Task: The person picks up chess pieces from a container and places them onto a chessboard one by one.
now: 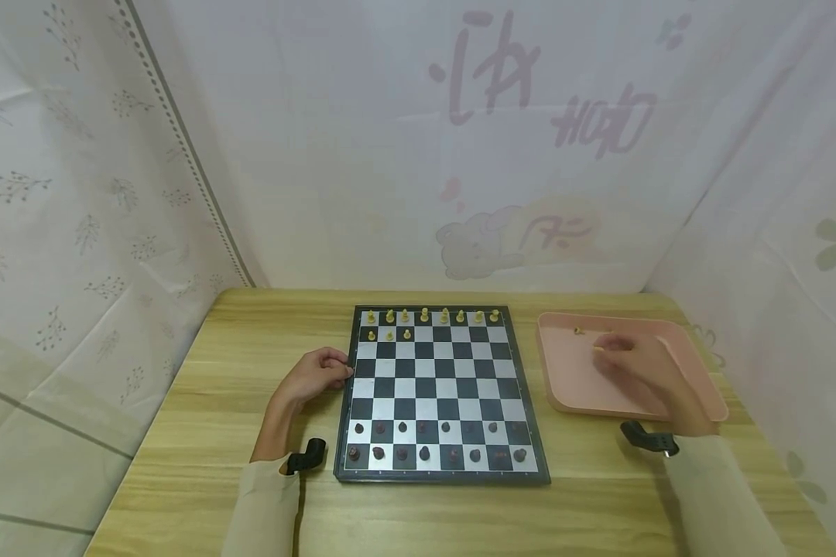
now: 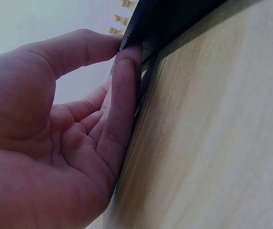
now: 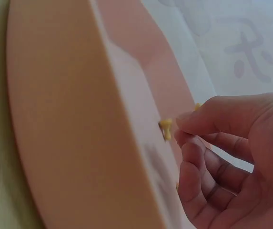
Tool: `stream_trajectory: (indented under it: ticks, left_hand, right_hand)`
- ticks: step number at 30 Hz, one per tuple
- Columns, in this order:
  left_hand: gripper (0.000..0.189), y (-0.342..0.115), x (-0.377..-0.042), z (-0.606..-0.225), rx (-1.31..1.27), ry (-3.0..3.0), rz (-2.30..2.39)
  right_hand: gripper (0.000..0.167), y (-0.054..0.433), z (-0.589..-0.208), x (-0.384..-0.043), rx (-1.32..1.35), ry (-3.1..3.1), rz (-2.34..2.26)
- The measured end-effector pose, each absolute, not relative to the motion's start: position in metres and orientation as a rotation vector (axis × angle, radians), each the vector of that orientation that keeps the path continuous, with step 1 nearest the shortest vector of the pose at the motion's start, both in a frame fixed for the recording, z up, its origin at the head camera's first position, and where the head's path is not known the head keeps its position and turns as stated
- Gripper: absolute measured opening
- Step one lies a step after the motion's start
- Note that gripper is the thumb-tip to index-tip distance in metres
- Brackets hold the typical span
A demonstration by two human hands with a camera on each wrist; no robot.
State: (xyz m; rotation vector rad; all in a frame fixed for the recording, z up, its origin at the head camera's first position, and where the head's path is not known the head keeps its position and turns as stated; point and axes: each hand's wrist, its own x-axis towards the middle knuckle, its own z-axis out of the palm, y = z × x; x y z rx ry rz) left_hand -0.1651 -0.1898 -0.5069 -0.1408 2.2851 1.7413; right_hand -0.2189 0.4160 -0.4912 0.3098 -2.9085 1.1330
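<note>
A black-and-white chessboard (image 1: 435, 370) lies on the wooden table. My left hand (image 1: 316, 371) is at its left edge; in the left wrist view the thumb and a finger (image 2: 123, 90) pinch the board's dark rim (image 2: 167, 21). Yellow chess pieces fill the far row, with three yellow pawns (image 1: 407, 334) in front at the left. Dark pieces (image 1: 424, 452) stand on the two near rows. Over the pink tray (image 1: 573, 394), my right hand (image 1: 637, 360) pinches a small yellow chess piece (image 1: 598, 349), mostly hidden by the fingers. Another yellow piece (image 3: 166, 129) lies in the tray beside the fingertips.
The tray stands right of the board, its raised wall (image 3: 74, 119) close to the right wrist camera. Patterned cloth (image 1: 362, 155) hangs behind the table and at both sides. Bare wood (image 1: 418, 518) runs along the board's near edge.
</note>
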Motion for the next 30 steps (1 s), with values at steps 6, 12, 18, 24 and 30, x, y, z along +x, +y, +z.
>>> stream_trajectory:
  ticks: [6, 12, 18, 24, 30]
  left_hand:
    - [0.028, -0.190, -0.166, -0.507, -0.152, 2.289, 1.735]
    - [0.026, -0.189, -0.166, -0.506, -0.161, 2.291, 1.732]
    - [0.026, -0.190, -0.166, -0.506, -0.162, 2.291, 1.729]
    - [0.027, -0.190, -0.165, -0.506, -0.162, 2.291, 1.730]
    - [0.028, -0.189, -0.165, -0.505, -0.157, 2.299, 1.725]
  right_hand:
    - [0.030, 0.400, -0.489, -0.225, 0.253, -2.892, 1.261]
    - [0.038, 0.384, -0.483, -0.232, 0.242, -2.898, 1.252]
    - [0.047, 0.363, -0.474, -0.237, 0.180, -2.958, 1.214]
    - [0.049, 0.338, -0.466, -0.241, 0.208, -2.967, 1.241]
    - [0.036, 0.315, -0.463, -0.247, 0.257, -2.931, 1.276]
